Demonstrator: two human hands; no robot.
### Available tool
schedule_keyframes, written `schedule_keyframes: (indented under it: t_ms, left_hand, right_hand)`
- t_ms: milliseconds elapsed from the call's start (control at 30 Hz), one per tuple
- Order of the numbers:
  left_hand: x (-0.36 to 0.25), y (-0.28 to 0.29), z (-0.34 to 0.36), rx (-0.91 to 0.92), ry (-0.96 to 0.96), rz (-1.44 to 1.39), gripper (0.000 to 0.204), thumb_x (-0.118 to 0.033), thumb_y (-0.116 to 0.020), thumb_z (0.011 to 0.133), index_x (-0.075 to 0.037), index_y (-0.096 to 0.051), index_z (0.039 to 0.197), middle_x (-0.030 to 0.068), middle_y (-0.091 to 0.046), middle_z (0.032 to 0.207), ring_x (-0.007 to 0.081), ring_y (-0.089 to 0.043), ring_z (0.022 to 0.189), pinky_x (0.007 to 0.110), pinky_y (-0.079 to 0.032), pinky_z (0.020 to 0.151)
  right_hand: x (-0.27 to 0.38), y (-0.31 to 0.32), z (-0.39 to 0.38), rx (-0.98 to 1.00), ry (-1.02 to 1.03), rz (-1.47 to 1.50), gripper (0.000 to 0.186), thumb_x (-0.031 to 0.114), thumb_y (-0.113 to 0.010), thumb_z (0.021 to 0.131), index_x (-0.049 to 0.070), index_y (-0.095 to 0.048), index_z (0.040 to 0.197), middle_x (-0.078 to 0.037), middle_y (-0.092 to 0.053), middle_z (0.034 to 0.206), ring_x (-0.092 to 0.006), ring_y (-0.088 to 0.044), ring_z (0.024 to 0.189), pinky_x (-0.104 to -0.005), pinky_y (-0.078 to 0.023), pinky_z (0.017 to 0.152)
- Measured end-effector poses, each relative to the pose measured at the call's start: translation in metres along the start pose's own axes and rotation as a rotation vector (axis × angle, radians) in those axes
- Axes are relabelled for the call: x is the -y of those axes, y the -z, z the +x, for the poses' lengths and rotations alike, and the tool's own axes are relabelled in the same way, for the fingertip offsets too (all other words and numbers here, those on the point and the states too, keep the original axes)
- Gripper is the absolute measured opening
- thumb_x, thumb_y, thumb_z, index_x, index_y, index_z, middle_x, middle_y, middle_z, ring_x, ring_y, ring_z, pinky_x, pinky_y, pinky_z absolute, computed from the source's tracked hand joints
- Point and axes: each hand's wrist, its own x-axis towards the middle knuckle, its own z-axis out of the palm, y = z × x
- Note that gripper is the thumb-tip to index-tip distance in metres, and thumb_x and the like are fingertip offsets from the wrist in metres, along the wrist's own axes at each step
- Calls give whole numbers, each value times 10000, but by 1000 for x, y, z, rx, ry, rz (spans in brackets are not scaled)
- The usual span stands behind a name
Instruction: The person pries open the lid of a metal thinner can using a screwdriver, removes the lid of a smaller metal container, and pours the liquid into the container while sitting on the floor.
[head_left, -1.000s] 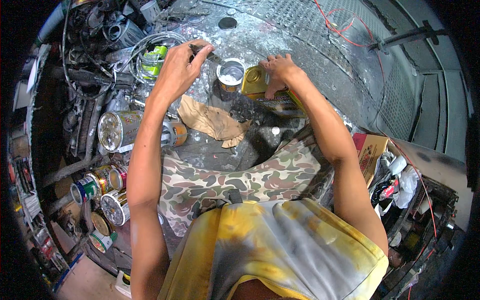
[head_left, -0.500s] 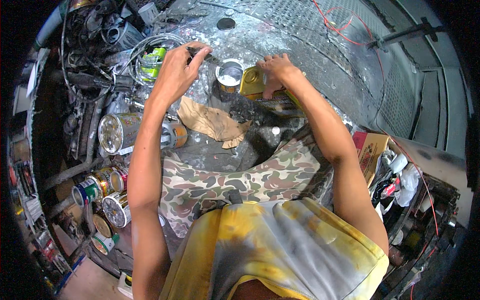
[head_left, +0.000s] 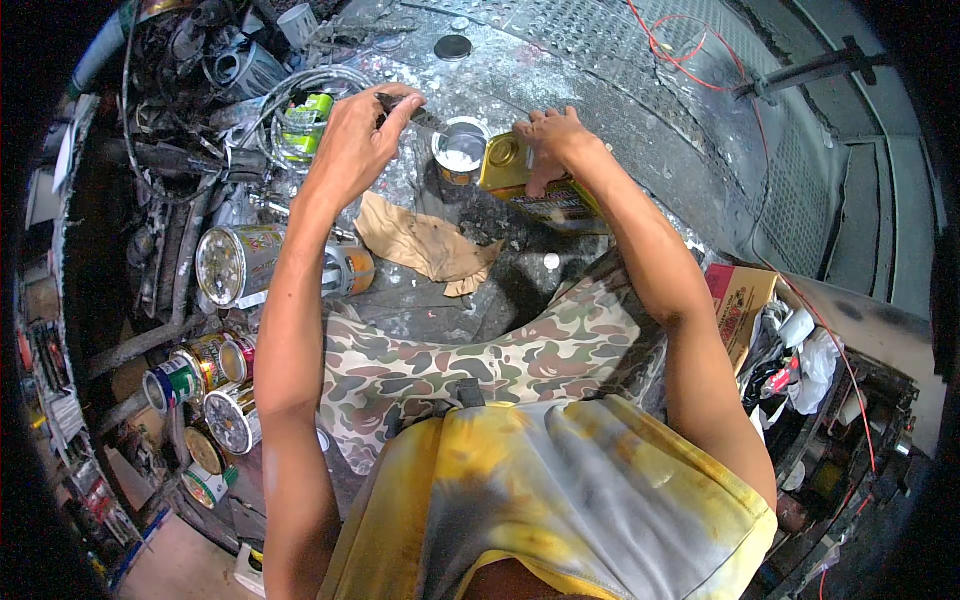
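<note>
My left hand (head_left: 362,135) is closed in a pinch around a dark, thin tool (head_left: 428,119) whose far end points toward an open round can (head_left: 461,148). Grey-white stuff shows inside that can; its kind cannot be told. Just right of it, my right hand (head_left: 552,145) grips a yellow rectangular tin (head_left: 503,152) from above, fingers over its far edge and thumb on the near side. The tin lies tilted, with its capped end beside the round can. A crumpled brown paper sheet (head_left: 425,240) rests on the floor nearer to me.
Paint-smeared cans (head_left: 238,266) stand at my left, near a coiled grey cable (head_left: 300,95) and a bright green packet (head_left: 306,128). A black round lid (head_left: 452,48) lies farther off. At right are a cardboard box (head_left: 745,310), plastic bags (head_left: 815,355) and a red cord (head_left: 757,150).
The yellow tin has shifted very slightly under my right hand. Both hands otherwise keep their places and grips.
</note>
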Motion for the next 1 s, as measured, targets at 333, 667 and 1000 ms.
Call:
schedule_keyframes:
  t_ms: [333, 667, 1000]
  left_hand:
    - [3, -9, 0, -13, 18, -88, 278, -223, -617, 1008, 23, -720, 1086, 224, -649, 720, 268, -568, 604, 404, -474, 642]
    - [4, -24, -2, 130, 72, -21, 273, -223, -623, 997, 9, -724, 1099, 238, -722, 989, 398, -683, 877, 439, -530, 798]
    - [40, -80, -1, 291, 119, -104, 325, -267, -611, 1016, 15, -717, 1139, 205, -733, 1030, 224, -703, 646, 368, -543, 694]
  right_hand:
    - [-3, -5, 2, -26, 18, 11, 1189, 595, -949, 414, 165, -522, 1437, -115, -574, 1386, -348, -540, 1311, -579, -421, 1023]
    - [1, 6, -5, 26, -12, 27, 1191, 548, -947, 443, 148, -487, 1466, -130, -535, 1428, -348, -492, 1360, -566, -394, 1072]
    - [2, 4, -11, -12, -16, 8, 1194, 524, -932, 436, 134, -479, 1470, -136, -530, 1418, -346, -489, 1363, -567, -395, 1085]
